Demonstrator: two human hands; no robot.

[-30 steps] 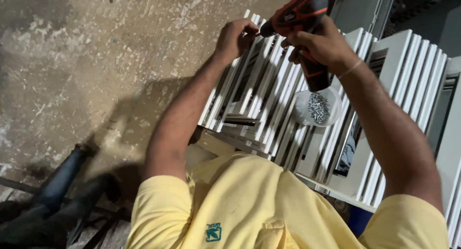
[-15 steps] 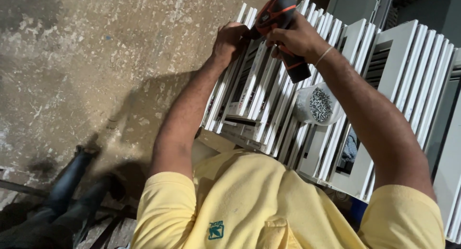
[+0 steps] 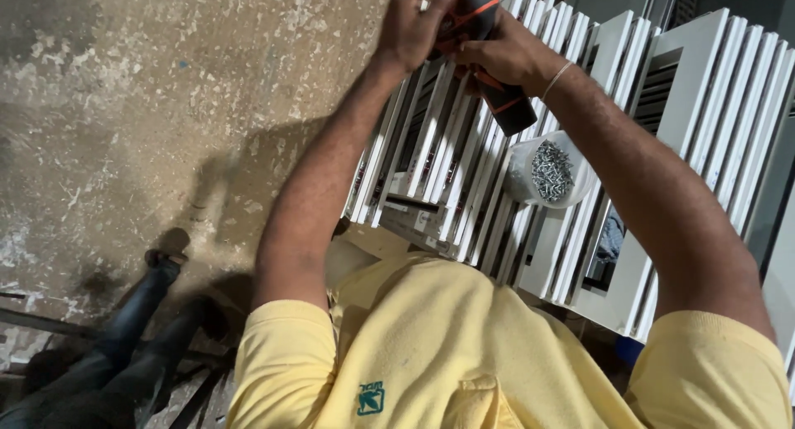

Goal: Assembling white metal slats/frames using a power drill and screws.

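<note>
A: Where are we at w/ the drill?

B: Looks like the driving step, imo. Cordless drill [image 3: 489,52], black w/ orange trim, is up over the stack of white frames [image 3: 464,147] standing on edge near the top of the view. Right hand [image 3: 505,56] is wrapped shut round its body/handle, battery end sticking down toward the person.

A: And the left hand?

B: Left hand [image 3: 414,27] is curled closed at the drill's nose end, touching it. Prob steadying the bit or a screw, but fingers hide the tip, so can't tell which.

A: Screws nearby?

B: Yep, white tub of screws [image 3: 548,171] sits on the frames just below the right wrist, apart from both hands.

A: Next move needs what?

B: My guess: keep the nose square to the frame edge, left fingers clear of the bit, firm push from the right. Concrete floor [image 3: 166,106] is off to the left.
</note>
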